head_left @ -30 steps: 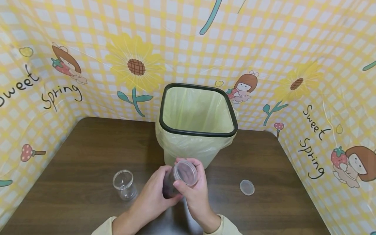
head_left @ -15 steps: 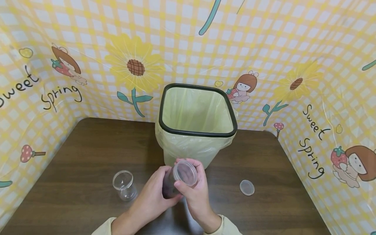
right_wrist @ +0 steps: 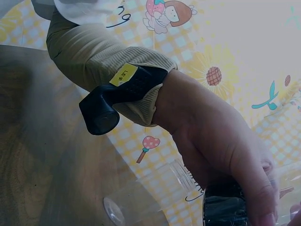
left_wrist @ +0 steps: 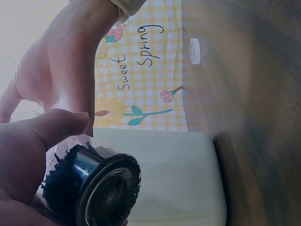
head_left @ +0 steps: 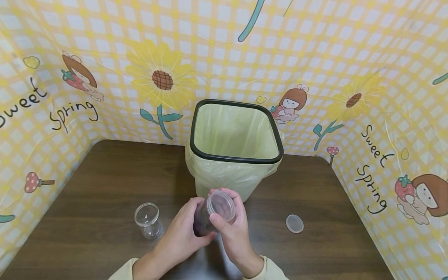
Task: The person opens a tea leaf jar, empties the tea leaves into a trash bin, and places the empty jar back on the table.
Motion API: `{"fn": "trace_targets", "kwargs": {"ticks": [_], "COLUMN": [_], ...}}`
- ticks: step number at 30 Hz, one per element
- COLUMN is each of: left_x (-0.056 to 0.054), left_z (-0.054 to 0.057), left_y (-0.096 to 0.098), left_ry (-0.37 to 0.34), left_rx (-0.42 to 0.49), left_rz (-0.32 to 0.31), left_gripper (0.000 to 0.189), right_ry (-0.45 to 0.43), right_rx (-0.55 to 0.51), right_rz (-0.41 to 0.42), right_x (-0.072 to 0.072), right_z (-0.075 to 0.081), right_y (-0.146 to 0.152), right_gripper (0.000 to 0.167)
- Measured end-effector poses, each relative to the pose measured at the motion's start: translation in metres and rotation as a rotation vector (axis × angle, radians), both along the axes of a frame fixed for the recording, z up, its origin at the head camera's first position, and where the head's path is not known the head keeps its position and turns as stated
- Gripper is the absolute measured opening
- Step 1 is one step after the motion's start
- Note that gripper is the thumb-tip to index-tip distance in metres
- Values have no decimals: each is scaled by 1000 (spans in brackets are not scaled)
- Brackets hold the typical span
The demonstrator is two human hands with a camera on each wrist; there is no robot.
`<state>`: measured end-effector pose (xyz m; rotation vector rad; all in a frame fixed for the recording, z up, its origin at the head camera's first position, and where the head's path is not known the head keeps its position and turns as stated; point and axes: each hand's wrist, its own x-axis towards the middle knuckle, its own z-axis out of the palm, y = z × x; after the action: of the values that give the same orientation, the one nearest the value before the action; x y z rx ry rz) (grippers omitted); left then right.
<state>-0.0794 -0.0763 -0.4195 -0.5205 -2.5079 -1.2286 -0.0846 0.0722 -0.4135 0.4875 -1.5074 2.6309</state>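
A clear plastic jar with dark contents (head_left: 200, 222) is held tilted in front of the bin, its round clear top (head_left: 223, 205) facing up and right. My left hand (head_left: 182, 231) grips the jar's body from the left. Around the top, my right hand (head_left: 235, 233) curls its fingers, with the thumb pressing on the rim. The left wrist view shows the jar's base (left_wrist: 113, 197) and black, ragged-looking contents against the wall. A second clear jar (head_left: 148, 221), uncapped, stands upright to the left. To the right, a clear round lid (head_left: 294, 224) lies on the table.
A bin with a black rim (head_left: 238, 158) and a pale yellow liner stands just behind my hands. The brown wooden table (head_left: 115, 171) is enclosed by a yellow checked cloth (head_left: 227, 50) at the back and sides.
My right thumb has shifted slightly to the right along the rim of the jar's top. The jar and the left hand stay in place.
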Motion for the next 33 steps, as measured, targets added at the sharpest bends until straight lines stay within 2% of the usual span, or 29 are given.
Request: {"fn": "trace_targets", "kwargs": {"ticks": [5, 12, 19, 22, 28, 33], "left_x": [-1, -2, -1, -1, -1, -1], "left_z": [1, 2, 4, 3, 2, 2], "left_y": [-1, -1, -1, -1, -1, -1], "left_ry": [-9, -14, -29, -32, -28, -21], "left_rx": [1, 2, 1, 0, -2, -1], "left_rz": [1, -1, 0, -2, -6, -8], "left_gripper": [74, 74, 74, 74, 74, 74], "right_ry": [0, 22, 46, 54, 58, 41], "right_rx": [-6, -25, -31, -18, -5, -4], "right_rz": [12, 25, 14, 6, -6, -9], "right_x": [0, -1, -1, -1, 0, 1], "right_z": [1, -1, -3, -3, -4, -3], "right_y": [0, 0, -2, -2, -2, -2], "right_gripper": [54, 71, 76, 73, 56, 55]}}
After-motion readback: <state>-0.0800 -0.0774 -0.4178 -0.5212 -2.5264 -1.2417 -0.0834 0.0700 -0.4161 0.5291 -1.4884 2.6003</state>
